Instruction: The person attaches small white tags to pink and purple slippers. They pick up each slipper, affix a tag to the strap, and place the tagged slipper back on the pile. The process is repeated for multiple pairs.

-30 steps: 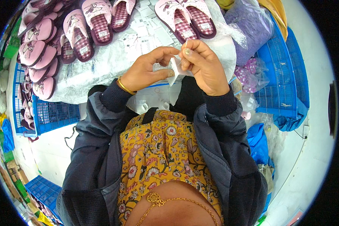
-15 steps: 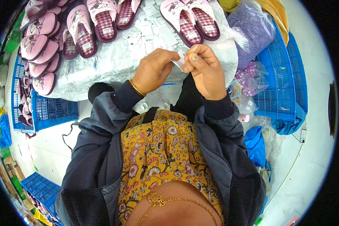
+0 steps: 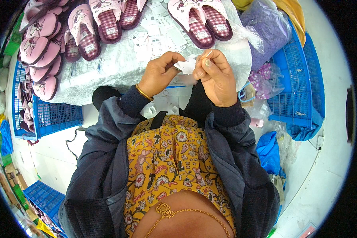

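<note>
My left hand (image 3: pixel 158 76) pinches a small white paper tag (image 3: pixel 186 66) between thumb and fingers. The tag is tilted, and its far side comes up close to my right hand (image 3: pixel 216 77). My right thumb and fingers are pressed together, with a thin white strip (image 3: pixel 209 53) sticking up from them; its kind is too small to make out. Beyond my hands, a pair of pink slippers (image 3: pixel 196 25) with checked dark-red insoles lies on the plastic-covered table (image 3: pixel 103 77). Loose printed white tags (image 3: pixel 158 41) are spread to the left of that pair.
More pink slippers (image 3: pixel 83 33) line the table's far left, some stacked at its edge. A blue crate (image 3: pixel 57 117) with slippers stands at the left. On the right are blue crates (image 3: pixel 291 95), a clear bag of purple material (image 3: pixel 263 33) and a blue plastic bag (image 3: pixel 269 148).
The white tag now shows more of its face between my hands. My left hand has shifted slightly left, away from the right one, which stays nearly in place.
</note>
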Action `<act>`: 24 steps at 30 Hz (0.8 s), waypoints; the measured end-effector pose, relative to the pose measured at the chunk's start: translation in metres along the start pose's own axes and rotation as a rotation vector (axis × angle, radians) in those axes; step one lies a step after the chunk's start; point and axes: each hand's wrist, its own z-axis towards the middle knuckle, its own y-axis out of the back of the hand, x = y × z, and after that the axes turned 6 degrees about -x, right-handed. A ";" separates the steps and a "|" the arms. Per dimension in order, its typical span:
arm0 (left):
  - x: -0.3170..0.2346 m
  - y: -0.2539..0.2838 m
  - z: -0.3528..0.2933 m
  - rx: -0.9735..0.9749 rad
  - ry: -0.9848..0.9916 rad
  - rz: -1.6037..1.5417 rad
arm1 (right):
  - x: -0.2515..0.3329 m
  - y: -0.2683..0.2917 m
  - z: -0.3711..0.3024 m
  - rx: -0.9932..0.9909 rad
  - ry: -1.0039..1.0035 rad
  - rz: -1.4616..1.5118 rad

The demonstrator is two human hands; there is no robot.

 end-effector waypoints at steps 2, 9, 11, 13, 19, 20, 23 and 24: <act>-0.001 0.004 0.002 0.061 0.055 -0.093 | 0.004 0.001 0.001 0.005 0.001 0.021; -0.009 0.009 0.004 0.073 0.006 -0.064 | 0.020 -0.010 -0.001 0.043 0.012 0.059; -0.008 0.008 0.008 0.058 -0.019 0.069 | 0.021 -0.011 -0.001 0.088 0.020 0.057; -0.007 0.008 0.008 0.061 -0.015 0.197 | 0.023 -0.010 0.000 0.155 0.036 0.067; 0.012 0.002 -0.004 0.052 0.036 0.180 | 0.036 -0.011 0.006 0.131 0.092 0.150; 0.012 0.003 -0.005 0.069 0.040 0.190 | 0.037 -0.010 0.007 0.156 0.093 0.155; 0.006 0.006 -0.006 0.130 0.064 0.205 | 0.048 -0.015 0.006 0.146 0.104 0.145; 0.002 0.006 -0.010 0.159 0.087 0.200 | 0.050 -0.014 0.004 0.145 0.125 0.137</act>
